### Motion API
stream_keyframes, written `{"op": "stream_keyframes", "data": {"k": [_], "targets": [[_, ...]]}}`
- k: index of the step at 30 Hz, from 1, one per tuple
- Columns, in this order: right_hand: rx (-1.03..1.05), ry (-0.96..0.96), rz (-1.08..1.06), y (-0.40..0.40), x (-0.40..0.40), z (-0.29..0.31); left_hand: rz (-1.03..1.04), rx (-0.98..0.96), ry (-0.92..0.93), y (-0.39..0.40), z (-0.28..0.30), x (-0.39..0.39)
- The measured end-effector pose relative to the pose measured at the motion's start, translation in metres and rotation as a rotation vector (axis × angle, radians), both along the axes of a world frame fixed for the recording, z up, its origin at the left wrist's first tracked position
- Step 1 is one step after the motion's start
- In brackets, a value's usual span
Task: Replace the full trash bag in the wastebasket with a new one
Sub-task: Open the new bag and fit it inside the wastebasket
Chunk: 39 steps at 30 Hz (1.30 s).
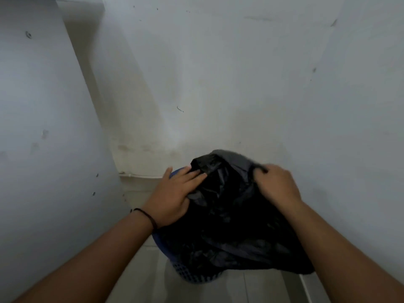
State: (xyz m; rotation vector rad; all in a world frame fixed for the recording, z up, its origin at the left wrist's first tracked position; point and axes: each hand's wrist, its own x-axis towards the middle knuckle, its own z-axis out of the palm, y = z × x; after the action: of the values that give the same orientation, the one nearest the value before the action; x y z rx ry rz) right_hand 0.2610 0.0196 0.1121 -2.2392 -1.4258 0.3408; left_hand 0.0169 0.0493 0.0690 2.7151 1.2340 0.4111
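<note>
The bin [192, 274] stands on the floor, a black bag [229, 215] draped over its mouth. The left hand [175, 193] lies spread on the plastic; the right hand [275, 182] pinches the far edge. Best stretch the hem evenly over the rim, keeping hold.

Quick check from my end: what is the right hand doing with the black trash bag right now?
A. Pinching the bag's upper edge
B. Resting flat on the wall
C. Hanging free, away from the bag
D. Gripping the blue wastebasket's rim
A: the right hand has its fingers curled round a bunched bit of the black trash bag at its upper edge, over the blue wastebasket.
</note>
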Motion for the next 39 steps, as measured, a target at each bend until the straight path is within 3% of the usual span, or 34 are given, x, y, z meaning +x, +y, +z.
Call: {"op": "stream_keyframes", "data": {"k": [2, 4, 7, 9, 11, 15, 17, 19, 21, 23, 25, 26, 29, 31, 33, 35, 37, 39], "targets": [[-0.4, -0.187, 0.326, -0.005, -0.006, -0.014, 0.041, -0.209, -0.024, 0.004, -0.014, 0.02], [-0.593, -0.101, 0.505, -0.007, -0.016, -0.024, 0.092, -0.414, -0.022, 0.008, -0.019, 0.035], [-0.412, 0.091, 0.503, -0.002, -0.023, -0.036, 0.18, -0.677, 0.243, 0.011, -0.025, 0.051], [-0.466, 0.1, 0.49, 0.006, -0.02, -0.045, 0.203, -0.675, 0.299, 0.013, -0.027, 0.049], [-0.419, 0.063, 0.408, 0.014, -0.01, -0.052, 0.284, -0.684, 0.115, 0.027, -0.029, 0.036], [0.031, 0.039, -0.012, 0.033, 0.024, -0.036, 0.508, -0.73, -0.549, 0.04, -0.003, -0.009], [0.08, 0.088, -0.177, 0.039, 0.047, -0.022, 0.581, -0.768, -0.92, 0.04, 0.017, -0.034], [0.027, 0.106, -0.241, 0.037, 0.061, -0.009, 0.588, -0.804, -1.164, 0.041, 0.031, -0.057], [0.015, 0.07, -0.196, 0.031, 0.061, -0.003, 0.6, -0.74, -1.207, 0.041, 0.04, -0.071], [0.176, -0.038, 0.001, 0.026, 0.051, 0.003, 0.586, -0.555, -1.112, 0.038, 0.049, -0.073], [0.346, -0.048, 0.211, 0.021, 0.038, 0.006, 0.514, -0.522, -1.101, 0.032, 0.057, -0.069], [0.373, 0.109, 0.245, 0.02, 0.034, 0.01, 0.467, -0.613, -1.158, 0.029, 0.06, -0.068], [0.269, 0.989, 0.275, 0.016, 0.039, 0.026, 0.408, -1.035, -1.441, 0.023, 0.069, -0.075], [0.148, 1.183, 0.213, 0.012, 0.048, 0.029, 0.539, -1.142, -1.441, 0.024, 0.067, -0.086], [0.018, 1.079, 0.082, 0.01, 0.052, 0.028, 0.693, -1.155, -1.318, 0.024, 0.06, -0.092], [-0.031, 0.769, 0.008, 0.013, 0.054, 0.019, 0.786, -1.088, -1.142, 0.026, 0.052, -0.093], [0.023, 0.316, 0.071, 0.02, 0.052, 0.009, 0.834, -0.884, -0.92, 0.03, 0.046, -0.091], [0.054, 0.011, 0.156, 0.025, 0.045, -0.001, 0.816, -0.617, -0.658, 0.037, 0.041, -0.09]]}}
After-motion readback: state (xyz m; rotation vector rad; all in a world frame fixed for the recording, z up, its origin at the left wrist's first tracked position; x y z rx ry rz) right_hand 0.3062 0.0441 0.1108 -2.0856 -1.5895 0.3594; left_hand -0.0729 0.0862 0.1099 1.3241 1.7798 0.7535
